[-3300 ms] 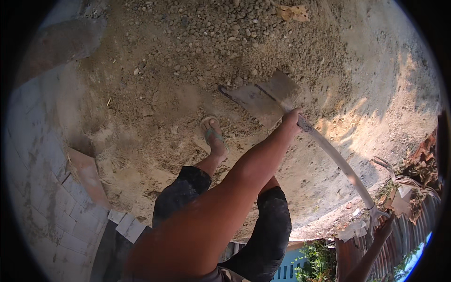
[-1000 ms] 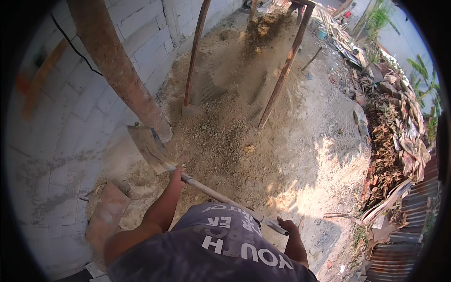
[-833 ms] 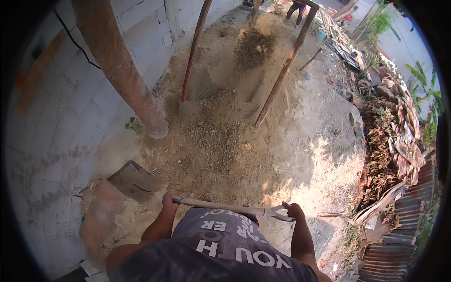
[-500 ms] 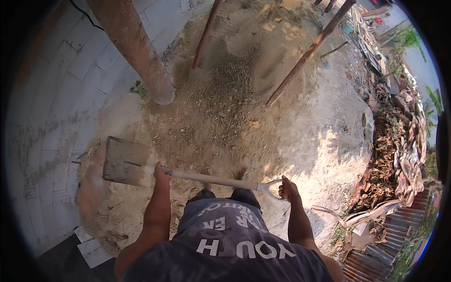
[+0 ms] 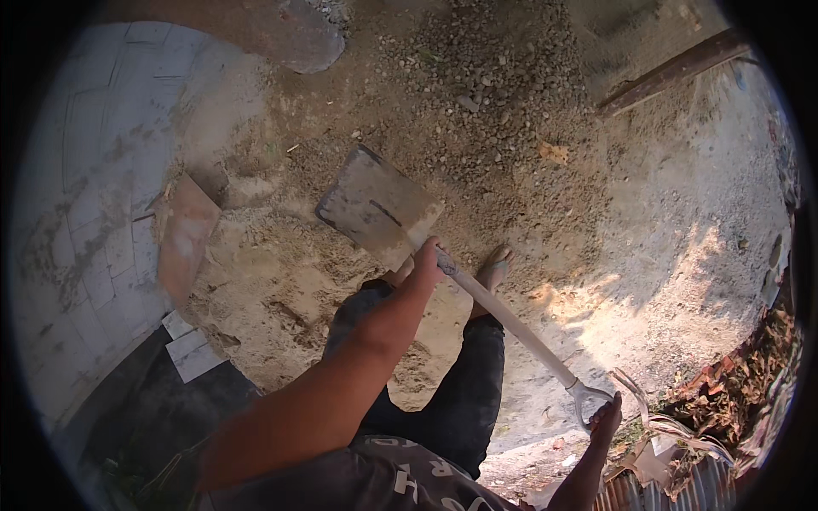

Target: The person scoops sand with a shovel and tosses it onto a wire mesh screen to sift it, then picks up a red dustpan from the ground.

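at the far left we see a pale block wall [image 5: 94, 213] curving with the lens; at its foot lie two light tiles [image 5: 192, 345] on dark ground, and just right of the wall a reddish slab [image 5: 183, 243] leans at a tilt in the sand [image 5: 281, 281]; above it, at the top edge, a round rusty post base [image 5: 294, 38] meets the ground.

moving right, our left hand [image 5: 423, 260] is closed around the shaft of the shovel [image 5: 503, 315], fingers wrapped right where the shaft meets the blade; the blade [image 5: 379, 209] (flat, squarish, dusty grey) is tilted up to the left over the sand, its far corner pointing to the gravel [image 5: 486, 111]; we cannot tell whether it touches the ground; it looks bare, with no load on it.

below the blade our dark trousers [image 5: 460, 383] and a bare foot [image 5: 494, 268] show, the foot planted on sand just right of the shaft.

the white shaft runs down to the right to a d-shaped grip [image 5: 592, 400]; our right hand [image 5: 607, 417] is at that grip, fingers curled on its lower end, though how firmly it closes we cannot tell.

farther right, sunlit sand, then a dark beam [image 5: 673, 72] at the top, and dry leaves and scrap [image 5: 724, 409] at the lower right.
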A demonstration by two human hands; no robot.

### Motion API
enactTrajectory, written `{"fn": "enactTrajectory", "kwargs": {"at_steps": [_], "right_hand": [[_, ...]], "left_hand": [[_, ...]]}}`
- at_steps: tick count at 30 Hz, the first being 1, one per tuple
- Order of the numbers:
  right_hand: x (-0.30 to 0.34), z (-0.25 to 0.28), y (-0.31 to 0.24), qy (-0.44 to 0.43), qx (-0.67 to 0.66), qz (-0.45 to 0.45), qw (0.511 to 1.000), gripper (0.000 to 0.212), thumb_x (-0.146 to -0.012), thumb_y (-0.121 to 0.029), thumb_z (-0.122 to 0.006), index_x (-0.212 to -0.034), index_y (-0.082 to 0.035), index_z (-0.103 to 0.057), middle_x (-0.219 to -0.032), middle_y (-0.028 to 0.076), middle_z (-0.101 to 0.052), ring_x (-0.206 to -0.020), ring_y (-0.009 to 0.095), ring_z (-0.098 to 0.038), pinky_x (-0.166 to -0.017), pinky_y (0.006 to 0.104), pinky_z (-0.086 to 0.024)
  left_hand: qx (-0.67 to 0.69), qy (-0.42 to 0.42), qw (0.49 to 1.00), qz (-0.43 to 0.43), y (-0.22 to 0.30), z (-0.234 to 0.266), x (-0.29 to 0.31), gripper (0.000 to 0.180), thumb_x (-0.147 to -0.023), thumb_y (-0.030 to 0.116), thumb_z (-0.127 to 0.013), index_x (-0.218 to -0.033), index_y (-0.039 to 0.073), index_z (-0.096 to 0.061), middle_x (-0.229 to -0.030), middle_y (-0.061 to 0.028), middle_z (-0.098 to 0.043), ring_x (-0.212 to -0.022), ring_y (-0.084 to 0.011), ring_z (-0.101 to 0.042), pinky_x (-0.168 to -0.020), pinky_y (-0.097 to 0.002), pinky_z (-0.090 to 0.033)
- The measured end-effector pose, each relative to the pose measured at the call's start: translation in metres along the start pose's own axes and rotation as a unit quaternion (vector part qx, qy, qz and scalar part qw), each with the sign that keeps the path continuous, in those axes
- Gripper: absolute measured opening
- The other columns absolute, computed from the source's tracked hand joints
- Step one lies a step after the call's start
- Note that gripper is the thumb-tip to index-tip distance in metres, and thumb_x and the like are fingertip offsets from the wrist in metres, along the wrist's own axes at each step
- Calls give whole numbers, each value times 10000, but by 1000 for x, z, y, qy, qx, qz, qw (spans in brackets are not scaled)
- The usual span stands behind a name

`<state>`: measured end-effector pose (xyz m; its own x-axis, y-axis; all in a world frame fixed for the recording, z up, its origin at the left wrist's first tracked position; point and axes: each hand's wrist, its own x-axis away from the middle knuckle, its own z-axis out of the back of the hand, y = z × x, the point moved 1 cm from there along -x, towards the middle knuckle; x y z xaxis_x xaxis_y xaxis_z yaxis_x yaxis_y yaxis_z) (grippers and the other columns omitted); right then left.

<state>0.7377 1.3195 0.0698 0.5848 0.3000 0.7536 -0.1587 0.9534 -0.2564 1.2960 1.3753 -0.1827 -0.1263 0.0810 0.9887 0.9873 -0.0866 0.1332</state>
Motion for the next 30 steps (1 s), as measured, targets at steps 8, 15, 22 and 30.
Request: {"fn": "enactTrajectory", "kwargs": {"at_steps": [8,15,22,30], "right_hand": [[-127,132,60,213,155,185,947,553,-849,-619,-558,-548,-200,-358,-390,-53,-266,-279,85,-250,-265,252,-240],[-65,-164,-10,171,-12,11,985,577,-809,-592,-631,-535,-200,-309,-437,-58,-276,-326,90,-268,-310,242,-237],[-110,-314,-99,99,-36,79,991,537,-854,-577,-572,-568,-184,-344,-454,-52,-261,-339,82,-270,-320,252,-198],[-196,-312,-27,15,10,49,999,565,-886,-566,-517,-543,-155,-339,-431,-24,-290,-319,129,-334,-285,291,-274]], "left_hand": [[-20,12,981,191,-230,-30,-163,131,-811,132,-626,-788,71,-512,-677,-77,-510,-598,-238,-537,-569,-394,-471],[-24,31,991,126,-21,-71,-281,125,-831,108,-588,-772,62,-489,-676,-78,-480,-572,-227,-509,-519,-422,-466],[32,-43,999,13,124,-107,-350,135,-913,141,-534,-812,88,-462,-707,-44,-438,-621,-213,-466,-645,-436,-443],[0,-6,999,-37,106,-72,-295,159,-896,158,-563,-776,102,-475,-700,-31,-454,-618,-199,-472,-652,-400,-453]]}}
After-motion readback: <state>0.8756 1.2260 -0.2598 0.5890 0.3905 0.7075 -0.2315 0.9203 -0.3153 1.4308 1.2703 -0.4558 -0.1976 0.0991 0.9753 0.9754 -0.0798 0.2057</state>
